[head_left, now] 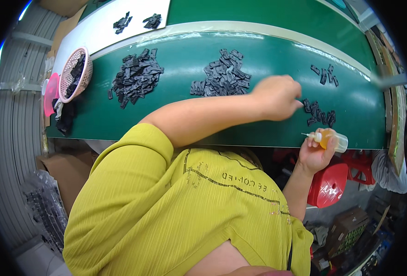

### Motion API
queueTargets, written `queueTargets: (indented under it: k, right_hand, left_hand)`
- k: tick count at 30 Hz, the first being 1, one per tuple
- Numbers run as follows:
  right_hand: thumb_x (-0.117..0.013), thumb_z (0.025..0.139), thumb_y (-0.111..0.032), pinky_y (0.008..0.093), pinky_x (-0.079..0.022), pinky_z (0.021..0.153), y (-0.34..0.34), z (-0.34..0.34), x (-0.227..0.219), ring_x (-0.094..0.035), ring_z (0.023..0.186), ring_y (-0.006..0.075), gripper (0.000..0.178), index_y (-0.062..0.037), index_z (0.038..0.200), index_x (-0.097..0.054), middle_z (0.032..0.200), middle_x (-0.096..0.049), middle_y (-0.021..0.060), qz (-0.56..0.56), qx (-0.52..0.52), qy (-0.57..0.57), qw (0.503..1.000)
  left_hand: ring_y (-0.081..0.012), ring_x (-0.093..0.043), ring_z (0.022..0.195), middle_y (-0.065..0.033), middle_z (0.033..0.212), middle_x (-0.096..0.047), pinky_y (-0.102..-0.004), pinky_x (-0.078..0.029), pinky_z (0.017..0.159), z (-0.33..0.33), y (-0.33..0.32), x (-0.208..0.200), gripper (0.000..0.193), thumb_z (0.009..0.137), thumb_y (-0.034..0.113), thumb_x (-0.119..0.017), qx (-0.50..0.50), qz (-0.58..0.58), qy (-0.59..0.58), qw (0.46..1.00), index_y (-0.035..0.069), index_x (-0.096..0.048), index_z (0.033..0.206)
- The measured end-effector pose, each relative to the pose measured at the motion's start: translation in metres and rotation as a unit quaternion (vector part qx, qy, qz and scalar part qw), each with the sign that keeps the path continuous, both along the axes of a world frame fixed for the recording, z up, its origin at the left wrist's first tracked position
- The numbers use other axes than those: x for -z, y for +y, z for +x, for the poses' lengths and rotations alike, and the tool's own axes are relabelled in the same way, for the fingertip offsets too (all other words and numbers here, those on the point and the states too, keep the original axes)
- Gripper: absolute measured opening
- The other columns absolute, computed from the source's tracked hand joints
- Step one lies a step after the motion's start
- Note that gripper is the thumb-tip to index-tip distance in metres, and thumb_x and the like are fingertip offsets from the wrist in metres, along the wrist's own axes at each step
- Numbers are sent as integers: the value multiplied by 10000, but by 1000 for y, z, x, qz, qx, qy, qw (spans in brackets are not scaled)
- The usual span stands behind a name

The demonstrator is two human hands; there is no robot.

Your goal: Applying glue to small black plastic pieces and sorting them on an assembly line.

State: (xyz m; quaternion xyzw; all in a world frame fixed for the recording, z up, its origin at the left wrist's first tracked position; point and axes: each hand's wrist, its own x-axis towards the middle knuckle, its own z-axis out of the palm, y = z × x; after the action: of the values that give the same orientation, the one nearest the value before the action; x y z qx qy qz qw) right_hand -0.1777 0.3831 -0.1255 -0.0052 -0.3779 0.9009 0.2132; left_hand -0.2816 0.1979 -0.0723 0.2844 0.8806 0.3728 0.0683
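My left hand (279, 97), its arm stretched across to the right, hovers over the green table with fingers curled together. What they hold, if anything, is hidden. Just right of it lies a small cluster of black plastic pieces (321, 116). At the table's front edge my right hand (316, 154) grips a translucent squeeze bottle (340, 141) holding orange-yellow liquid, its thin needle tip pointing left. A big heap of black pieces (226, 76) sits beyond my left forearm, and another heap (136, 76) lies farther left. Several more black pieces (324, 74) are scattered at the far right.
A pink basket (87, 73) with black items stands at the table's left end, beside a bright pink dish (51, 94). Two small black piles rest on a white board (93, 34) at the back left. Below the right edge is a red stool (328, 186).
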Motion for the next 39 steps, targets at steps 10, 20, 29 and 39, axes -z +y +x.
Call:
queueTargets:
  k: [10,20,29,39]
  right_hand:
    - [-580,868,-161,255,-406,467,-8,-5,-5,-464,541,138,227,-12,1032,-535,863,-587,141,59,25,10,998]
    - [-581,856,-141,275,-434,471,-31,1,-13,-499,554,156,252,-10,1064,-527,866,-600,148,65,53,20,996]
    - [-605,847,-24,275,-453,483,-59,-9,-9,-535,598,171,229,7,1048,-500,892,-572,137,163,101,28,981]
    - [-608,857,-24,244,-458,508,-65,-11,-17,-544,591,135,112,26,930,-540,857,-556,109,276,91,42,956]
  left_hand:
    - [-294,-618,945,-116,954,-666,-380,-500,810,-91,-107,-9,251,686,201,-726,-116,-194,-36,973,118,-685,919]
    - [-83,-566,615,-27,764,-620,-223,-493,538,-4,-69,-34,243,783,87,-701,-15,133,-273,953,53,-656,1019]
    - [-148,-642,659,-108,817,-637,-262,-539,583,26,-47,4,233,808,4,-639,0,174,-424,889,-84,-582,1017]
    - [-159,-649,645,-110,796,-638,-264,-533,582,24,-45,3,213,794,12,-652,8,157,-428,890,-83,-579,969]
